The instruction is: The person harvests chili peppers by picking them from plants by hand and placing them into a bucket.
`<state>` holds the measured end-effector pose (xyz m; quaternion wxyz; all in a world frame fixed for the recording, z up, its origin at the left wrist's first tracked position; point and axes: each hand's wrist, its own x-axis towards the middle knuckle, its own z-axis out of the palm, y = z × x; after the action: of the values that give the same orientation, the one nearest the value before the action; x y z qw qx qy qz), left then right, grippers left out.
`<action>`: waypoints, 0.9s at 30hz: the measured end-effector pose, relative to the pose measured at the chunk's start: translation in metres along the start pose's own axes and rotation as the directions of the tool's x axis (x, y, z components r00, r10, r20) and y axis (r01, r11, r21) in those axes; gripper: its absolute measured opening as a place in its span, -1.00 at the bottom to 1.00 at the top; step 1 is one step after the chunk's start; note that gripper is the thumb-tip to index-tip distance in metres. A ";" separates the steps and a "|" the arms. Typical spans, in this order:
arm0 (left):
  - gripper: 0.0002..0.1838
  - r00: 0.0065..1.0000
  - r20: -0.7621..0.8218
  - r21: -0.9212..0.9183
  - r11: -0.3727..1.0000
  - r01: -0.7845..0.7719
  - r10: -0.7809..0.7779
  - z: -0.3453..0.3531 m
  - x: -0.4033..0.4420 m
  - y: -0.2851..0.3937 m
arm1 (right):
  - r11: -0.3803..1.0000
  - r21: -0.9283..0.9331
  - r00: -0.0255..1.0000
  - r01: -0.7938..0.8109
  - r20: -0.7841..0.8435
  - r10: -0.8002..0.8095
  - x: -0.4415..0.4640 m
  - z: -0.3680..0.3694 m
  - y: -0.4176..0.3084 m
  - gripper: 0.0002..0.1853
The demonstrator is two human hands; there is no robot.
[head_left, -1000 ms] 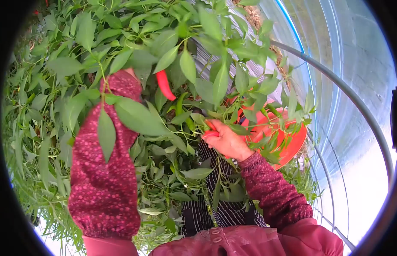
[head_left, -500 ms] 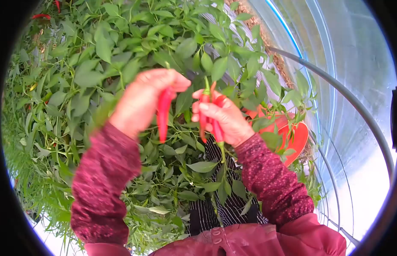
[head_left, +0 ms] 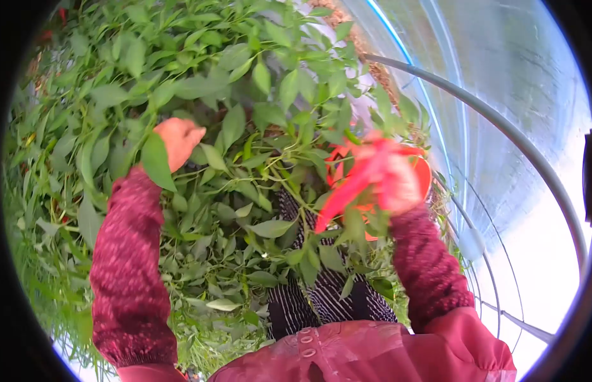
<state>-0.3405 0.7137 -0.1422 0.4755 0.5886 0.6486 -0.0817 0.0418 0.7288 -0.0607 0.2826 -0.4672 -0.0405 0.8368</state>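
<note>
From my remote seat I see the right hand [head_left: 398, 181] at three o'clock, motion-blurred, closed round long, tapering red peppers [head_left: 345, 196]; one points its narrow tip toward eight o'clock. Just behind them shows the curved, smooth rim of a red container [head_left: 425, 177]. The left hand [head_left: 180, 143], at ten o'clock, is curled among flat, pointed leaves [head_left: 157, 160]; I can't tell whether it grips anything. Speckled maroon sleeves [head_left: 127, 274] bunch in folds, and a rounded grey pipe [head_left: 493, 118] arcs at two.
</note>
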 end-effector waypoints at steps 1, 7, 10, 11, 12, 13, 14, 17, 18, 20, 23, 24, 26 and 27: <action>-0.52 0.999 0.029 0.230 0.972 0.035 -0.043 0.020 -0.008 -0.028 | 0.994 0.047 0.994 0.099 -0.057 -0.096 -0.016 -0.024 -0.009 -0.53; -0.23 0.801 0.461 0.433 0.885 0.172 -0.381 0.038 -0.068 -0.042 | 0.953 -0.201 0.870 0.229 -0.397 -0.293 -0.089 -0.135 -0.056 -0.65; -0.26 0.691 0.562 0.488 0.857 0.167 -0.454 0.050 -0.113 -0.034 | 0.855 -0.509 0.840 -0.105 -0.505 -0.197 -0.097 -0.169 -0.040 -0.72; -0.30 0.626 0.610 0.507 0.847 0.163 -0.486 0.052 -0.126 -0.036 | 0.799 -0.574 0.816 -0.179 -0.540 -0.206 -0.093 -0.174 -0.032 -0.75; -0.30 0.615 0.607 0.514 0.839 0.180 -0.504 0.056 -0.142 -0.042 | 0.734 -0.631 0.790 -0.253 -0.572 -0.220 -0.089 -0.182 -0.023 -0.78; -0.37 0.593 0.620 0.530 0.832 0.167 -0.514 0.061 -0.161 -0.050 | 0.690 -0.683 0.783 -0.241 -0.557 -0.277 -0.086 -0.213 -0.011 -0.75; -0.44 0.571 0.636 0.541 0.828 0.151 -0.519 0.065 -0.179 -0.056 | 0.690 -0.680 0.790 -0.248 -0.554 -0.262 -0.084 -0.222 -0.004 -0.75; -0.54 0.497 0.644 0.610 0.782 0.124 -0.581 0.065 -0.231 -0.075 | 0.662 -0.684 0.786 -0.306 -0.574 -0.230 -0.080 -0.237 0.016 -0.53; -0.54 0.486 0.646 0.611 0.781 0.134 -0.589 0.070 -0.254 -0.087 | 0.661 -0.683 0.792 -0.312 -0.571 -0.216 -0.081 -0.248 0.021 -0.53; -0.59 0.504 0.641 0.632 0.771 0.081 -0.578 0.079 -0.290 -0.108 | 0.602 -0.764 0.823 -0.231 -0.484 -0.298 -0.082 -0.257 0.030 -0.52; -0.62 0.530 0.671 0.573 0.816 0.073 -0.519 0.076 -0.311 -0.112 | 0.589 -0.761 0.807 -0.271 -0.514 -0.292 -0.079 -0.234 0.013 -0.66; -0.63 0.568 0.673 0.513 0.852 0.103 -0.474 0.074 -0.308 -0.107 | 0.689 -0.689 0.793 -0.224 -0.540 -0.282 -0.075 -0.218 0.007 -0.71; -0.66 0.633 0.639 0.450 0.880 0.154 -0.438 0.074 -0.296 -0.103 | 0.660 -0.743 0.771 -0.113 -0.485 -0.413 -0.066 -0.180 0.001 -0.88; -0.68 0.699 0.595 0.386 0.904 0.185 -0.397 0.074 -0.295 -0.105 | 0.664 -0.746 0.715 -0.050 -0.491 -0.498 -0.063 -0.142 -0.002 -0.87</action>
<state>-0.4329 0.4314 -0.0189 0.5602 0.4739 0.5037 -0.4560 0.1823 0.6709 -0.0918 0.1823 -0.7928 -0.3209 0.4850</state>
